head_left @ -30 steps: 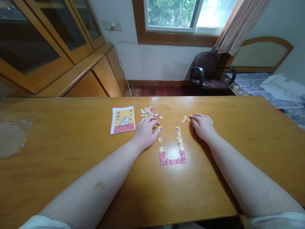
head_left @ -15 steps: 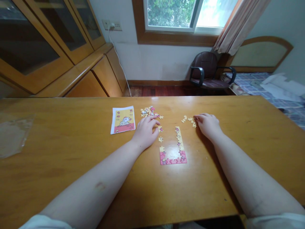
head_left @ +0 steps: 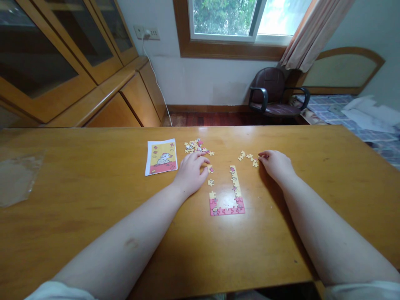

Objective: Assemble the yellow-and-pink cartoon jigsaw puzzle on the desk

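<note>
On the table (head_left: 187,250) (cabinet (head_left: 103,93) beyond, dim inside), left hand (head_left: 191,173) rests spread, right hand (head_left: 277,166) pinches a puzzle piece (head_left: 259,158).

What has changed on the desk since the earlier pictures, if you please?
The right hand has shifted to the right, leaving more loose yellow pieces in view; whether its fingertips hold one is unclear. The left hand, partial puzzle border and picture sheet stayed put.
</note>
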`<state>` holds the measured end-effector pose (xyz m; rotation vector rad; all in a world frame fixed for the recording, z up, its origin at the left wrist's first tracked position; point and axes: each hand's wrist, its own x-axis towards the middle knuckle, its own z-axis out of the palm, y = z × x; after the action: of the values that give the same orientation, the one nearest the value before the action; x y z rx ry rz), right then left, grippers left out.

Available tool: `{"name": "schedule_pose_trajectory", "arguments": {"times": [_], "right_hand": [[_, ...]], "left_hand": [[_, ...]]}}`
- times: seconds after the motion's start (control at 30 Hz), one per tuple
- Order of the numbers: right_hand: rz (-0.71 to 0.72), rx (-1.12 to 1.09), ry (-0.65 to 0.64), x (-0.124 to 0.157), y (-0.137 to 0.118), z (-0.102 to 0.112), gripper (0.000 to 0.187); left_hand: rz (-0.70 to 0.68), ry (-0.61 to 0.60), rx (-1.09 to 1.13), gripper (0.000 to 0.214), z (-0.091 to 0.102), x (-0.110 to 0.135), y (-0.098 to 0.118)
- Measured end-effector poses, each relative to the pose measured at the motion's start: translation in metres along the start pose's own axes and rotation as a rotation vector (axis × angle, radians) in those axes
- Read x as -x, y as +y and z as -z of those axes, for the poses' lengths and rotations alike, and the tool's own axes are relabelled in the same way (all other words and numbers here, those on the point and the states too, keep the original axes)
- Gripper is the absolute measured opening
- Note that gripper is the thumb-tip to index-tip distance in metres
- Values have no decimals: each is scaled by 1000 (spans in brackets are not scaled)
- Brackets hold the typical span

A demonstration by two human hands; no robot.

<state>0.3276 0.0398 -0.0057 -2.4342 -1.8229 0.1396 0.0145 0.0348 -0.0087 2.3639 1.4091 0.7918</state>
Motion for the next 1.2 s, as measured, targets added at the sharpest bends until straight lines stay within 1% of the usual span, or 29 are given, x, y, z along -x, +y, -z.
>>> {"name": "schedule_pose_trajectory", "arguments": {"times": [0.17, 0.27, 0.43, 0.6, 0.7, 0.8, 0.87, 0.93, 1.0, 1.07, 1.13, 1.2], "right_hand": [[62, -40, -39, -3, 5, 1, 35], [63, -24, -56, -3, 8, 2, 37], [58, -32, -80, -1, 10, 4, 34], [45, -39, -90, -2, 9, 2, 27], [43, -41, -49, -1, 8, 1, 22], [56, -74, -14, 2, 4, 6, 14], [56, -143, -3, 7, 1, 11, 11], [64, -248, 38, 12, -4, 15, 11], [111, -360, 90, 18, -9, 17, 14], [212, -460, 104, 25, -16, 16, 19], [373, -536, 75, 31, -22, 13, 23], [535, -575, 8, 36, -29, 11, 26]], "left_hand": [[2, -1, 7, 15, 1, -1, 1], [0, 4, 4, 15, 1, -1, 1], [10, 0, 3, 16, 1, 0, 0], [1, 4, 3, 16, 1, 0, 0], [1, 2, 5, 16, 0, -1, 0], [5, 0, 6, 16, 1, -1, 0], [8, -2, 9, 15, 1, -1, 1], [6, -9, 13, 14, 1, 0, 1], [-16, -22, 23, 14, 1, 0, 3], [-53, -48, 29, 14, 2, 0, 4], [-76, -77, 15, 15, 3, 0, 5], [-74, -96, -18, 16, 3, -1, 5]]}}
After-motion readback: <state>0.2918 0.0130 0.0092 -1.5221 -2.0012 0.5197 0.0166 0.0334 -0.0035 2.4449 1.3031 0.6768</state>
